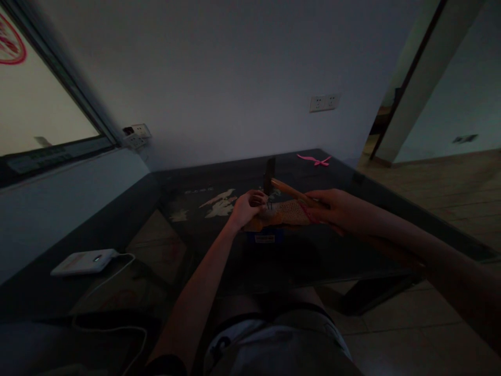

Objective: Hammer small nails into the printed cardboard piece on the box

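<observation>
A hammer (269, 176) with a dark head and wooden handle is in my right hand (331, 206), whose fingers wrap round the handle. Its head stands over a tan, dotted, slab-like piece (291, 213) with a pink edge near my right hand. My left hand (247, 210) rests at the left end of this piece, just below the hammer head. Its fingers are curled together, and what they pinch is too dark and small to make out. Beneath the tan piece a blue object (266, 236) with a pale label shows in part.
All this lies on a dark, glossy table (219, 261). A pink strap-like piece (319, 161) lies near the back right edge. To the left is a white power bank (84, 262) with a white cable. Pale patches (221, 203) mark the surface behind my left hand. A wall stands behind.
</observation>
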Demonstrator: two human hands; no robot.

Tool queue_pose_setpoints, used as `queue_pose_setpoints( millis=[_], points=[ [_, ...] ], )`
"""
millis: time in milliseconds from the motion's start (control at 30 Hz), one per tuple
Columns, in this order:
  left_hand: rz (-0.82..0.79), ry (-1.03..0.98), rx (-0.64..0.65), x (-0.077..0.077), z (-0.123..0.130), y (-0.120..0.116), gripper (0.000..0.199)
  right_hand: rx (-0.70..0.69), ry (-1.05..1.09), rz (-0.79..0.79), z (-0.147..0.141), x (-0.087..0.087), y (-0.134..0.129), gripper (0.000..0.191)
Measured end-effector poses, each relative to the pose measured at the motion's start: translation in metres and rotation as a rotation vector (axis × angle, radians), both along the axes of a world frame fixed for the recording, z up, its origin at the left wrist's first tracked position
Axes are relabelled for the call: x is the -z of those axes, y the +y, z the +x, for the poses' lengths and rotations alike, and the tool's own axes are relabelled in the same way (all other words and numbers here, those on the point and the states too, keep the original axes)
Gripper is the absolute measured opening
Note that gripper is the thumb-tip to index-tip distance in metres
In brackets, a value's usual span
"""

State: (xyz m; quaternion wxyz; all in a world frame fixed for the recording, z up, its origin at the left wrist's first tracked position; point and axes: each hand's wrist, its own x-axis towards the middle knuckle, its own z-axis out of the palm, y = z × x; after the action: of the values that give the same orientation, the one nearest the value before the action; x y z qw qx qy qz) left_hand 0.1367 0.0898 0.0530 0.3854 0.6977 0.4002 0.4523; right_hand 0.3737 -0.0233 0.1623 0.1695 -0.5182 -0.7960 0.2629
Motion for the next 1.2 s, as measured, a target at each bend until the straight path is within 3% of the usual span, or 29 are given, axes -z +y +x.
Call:
queue_pose_setpoints(
  millis=[300,600,833,1000,1200],
  points=[
    [-0.045,0.018,-0.036,-0.002,0.007,-0.003,0.021,-0.052,-0.048,0.020,-0.006,0.012,0.006,0.032],
    [-0.061,0.071,-0.087,-0.005,0.007,-0.007,0.023,-0.016,-0.113,0.016,-0.010,0.006,0.004,0.032],
    [-0.029,0.078,-0.058,-0.002,0.005,-0.005,0.023,0.007,-0.155,0.040,-0.011,-0.003,0.003,0.021],
    [-0.026,0.205,0.018,-0.013,0.005,-0.004,0.013,0.037,-0.136,0.023,-0.002,-0.009,-0.004,0.018],
    [0.010,0.269,-0.093,-0.015,0.011,-0.007,0.008,0.049,-0.068,0.021,0.000,0.003,-0.002,0.024]
  ],
)
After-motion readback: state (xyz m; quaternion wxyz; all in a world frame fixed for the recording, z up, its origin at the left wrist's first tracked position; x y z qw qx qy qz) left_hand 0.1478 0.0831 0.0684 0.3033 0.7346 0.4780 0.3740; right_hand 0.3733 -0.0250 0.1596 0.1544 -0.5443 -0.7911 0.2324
